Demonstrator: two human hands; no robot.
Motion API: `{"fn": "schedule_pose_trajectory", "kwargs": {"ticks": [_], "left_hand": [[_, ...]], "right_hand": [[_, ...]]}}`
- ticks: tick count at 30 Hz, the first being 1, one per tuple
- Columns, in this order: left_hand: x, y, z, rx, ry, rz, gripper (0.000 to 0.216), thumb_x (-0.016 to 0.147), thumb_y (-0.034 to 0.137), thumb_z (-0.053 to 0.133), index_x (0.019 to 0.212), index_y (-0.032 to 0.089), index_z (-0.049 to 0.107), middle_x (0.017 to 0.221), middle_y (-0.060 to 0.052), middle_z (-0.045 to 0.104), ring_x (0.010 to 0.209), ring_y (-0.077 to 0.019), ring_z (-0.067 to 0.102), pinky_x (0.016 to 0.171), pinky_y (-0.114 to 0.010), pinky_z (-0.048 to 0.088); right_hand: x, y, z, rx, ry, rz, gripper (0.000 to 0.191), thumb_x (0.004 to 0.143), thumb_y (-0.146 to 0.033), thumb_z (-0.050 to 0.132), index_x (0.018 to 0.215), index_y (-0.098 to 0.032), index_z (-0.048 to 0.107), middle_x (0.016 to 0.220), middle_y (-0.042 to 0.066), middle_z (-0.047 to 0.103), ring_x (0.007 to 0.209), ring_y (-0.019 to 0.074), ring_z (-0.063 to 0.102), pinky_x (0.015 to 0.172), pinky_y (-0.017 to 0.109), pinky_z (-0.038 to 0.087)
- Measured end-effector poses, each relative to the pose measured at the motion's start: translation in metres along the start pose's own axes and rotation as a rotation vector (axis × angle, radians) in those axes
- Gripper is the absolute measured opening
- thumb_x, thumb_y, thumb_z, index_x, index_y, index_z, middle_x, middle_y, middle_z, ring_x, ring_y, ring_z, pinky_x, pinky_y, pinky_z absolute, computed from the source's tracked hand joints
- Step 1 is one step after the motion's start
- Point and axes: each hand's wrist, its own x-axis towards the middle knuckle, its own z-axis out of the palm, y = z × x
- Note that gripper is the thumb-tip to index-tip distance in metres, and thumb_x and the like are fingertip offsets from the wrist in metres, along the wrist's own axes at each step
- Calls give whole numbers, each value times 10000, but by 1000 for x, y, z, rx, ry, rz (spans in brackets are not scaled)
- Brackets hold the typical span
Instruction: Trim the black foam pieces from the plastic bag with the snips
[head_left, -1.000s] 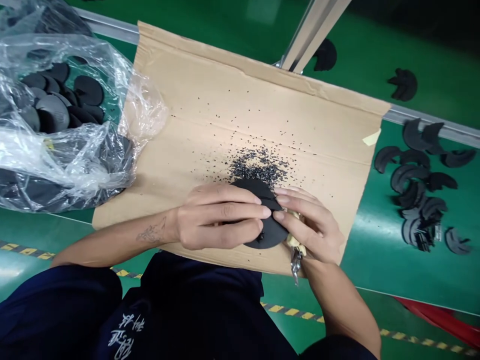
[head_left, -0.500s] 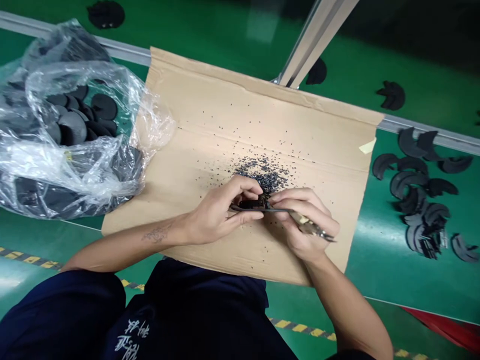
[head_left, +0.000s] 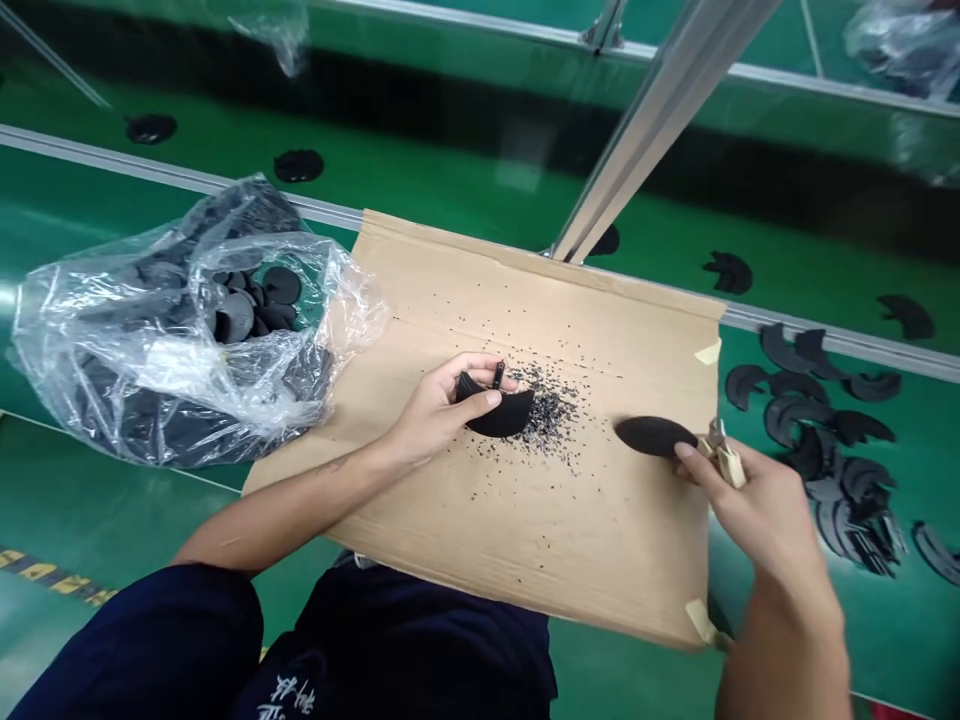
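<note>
My left hand (head_left: 442, 400) is closed on a curved black plastic piece (head_left: 501, 414), with thumb on the near side and fingers behind it. A small upright black part of it shows by the fingertips. My right hand (head_left: 757, 490) pinches a flat black disc (head_left: 654, 436), seen tilted as an oval, between thumb and fingers. A small metal tool with cream-coloured wrapping (head_left: 726, 458) is also in that hand; its exact kind is unclear. Small black bits (head_left: 553, 410) lie scattered on the cardboard sheet (head_left: 600, 540), partly behind the left-hand piece.
A clear plastic bag (head_left: 172, 350) with black discs (head_left: 238, 315) lies at the left. Many curved black pieces (head_left: 832, 430) are heaped on the green table at the right. A metal post (head_left: 660, 130) rises behind the cardboard, beside a metal rail (head_left: 202, 180).
My hands, earlier together over the bits, are now apart. The right has moved right with the disc and tool; the left keeps the curved piece. The view has shifted, showing more beyond the cardboard.
</note>
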Motion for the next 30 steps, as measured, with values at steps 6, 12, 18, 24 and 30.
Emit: {"fn": "schedule_pose_trajectory", "kwargs": {"ticks": [6, 12, 18, 24, 30], "left_hand": [[-3, 43, -12, 439, 38, 375, 134, 840, 213, 729, 963, 200, 676, 942, -36, 742, 882, -160, 677, 824, -299, 533], [39, 180, -29, 904, 301, 1248, 135, 880, 198, 705, 1005, 215, 659, 987, -28, 702, 858, -145, 661, 740, -270, 534], [152, 306, -9, 1160, 369, 1459, 272, 901, 126, 606, 1143, 249, 617, 1107, -65, 650, 1069, -225, 625, 1031, -388, 489], [200, 335, 36, 1159, 320, 1134, 263, 883, 115, 605, 1108, 234, 671, 1157, -79, 641, 1203, -288, 581, 1168, -470, 358], [181, 329, 58, 1179, 74, 1156, 188, 924, 149, 614, 1109, 123, 639, 1083, -64, 709, 1096, -227, 655, 1049, -398, 466]], "right_hand": [[12, 3, -9, 33, 13, 36, 378, 536, -595, 599, 681, -256, 685, 661, 64, 703, 697, 317, 642, 644, 366, 447], [15, -23, -8, 295, 88, -2, 405, 541, -644, 620, 528, -245, 692, 678, 96, 734, 747, 347, 676, 701, 393, 479], [9, -76, 28, 667, 18, -217, 481, 624, -656, 724, 740, -190, 732, 787, 98, 758, 808, 308, 704, 804, 392, 529], [6, -66, 53, 819, 17, -281, 512, 665, -693, 752, 726, -187, 700, 718, 81, 731, 785, 288, 710, 828, 413, 554], [2, -56, 50, 1025, 7, -166, 553, 598, -659, 839, 837, -179, 705, 702, 68, 722, 796, 296, 728, 786, 409, 583]]}}
